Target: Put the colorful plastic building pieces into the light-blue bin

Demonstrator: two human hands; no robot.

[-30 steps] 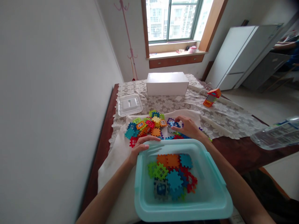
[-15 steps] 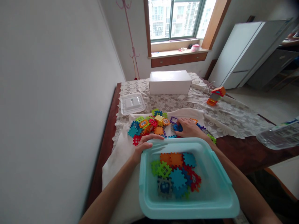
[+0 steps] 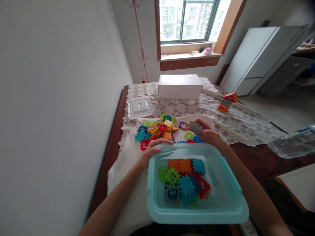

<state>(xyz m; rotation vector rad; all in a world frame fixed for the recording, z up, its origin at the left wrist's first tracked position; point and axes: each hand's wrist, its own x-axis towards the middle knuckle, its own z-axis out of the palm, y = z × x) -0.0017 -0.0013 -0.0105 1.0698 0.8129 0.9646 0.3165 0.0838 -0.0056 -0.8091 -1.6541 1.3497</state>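
A light teal plastic bin [image 3: 227, 196] is tilted toward me, with several toothed building tiles in orange, green, blue, red and grey at its bottom. My left hand [image 3: 154, 149] is closed on the bin's far left rim, fingers over the edge. Beyond the rim, my right hand [image 3: 206, 131] is raised and pinches grey building tiles [image 3: 196, 127]; a bit of blue shows at their lower edge. Below that hand lie green and blue tiles [image 3: 189, 135] on a white cloth. Left of it, a heap of mixed tiles [image 3: 161, 127] sits on the same cloth.
A clear lid [image 3: 140, 107] lies at the table's back left, beside a white box [image 3: 180, 87]. A small house of orange and grey tiles [image 3: 226, 102] stands at the right. A clear plastic container [image 3: 292, 143] is near the right edge, and a wall runs along the left.
My right hand has lifted from the tiles on the cloth and now holds grey tiles, uncovering green and blue ones. My left hand has kept its hold on the bin.
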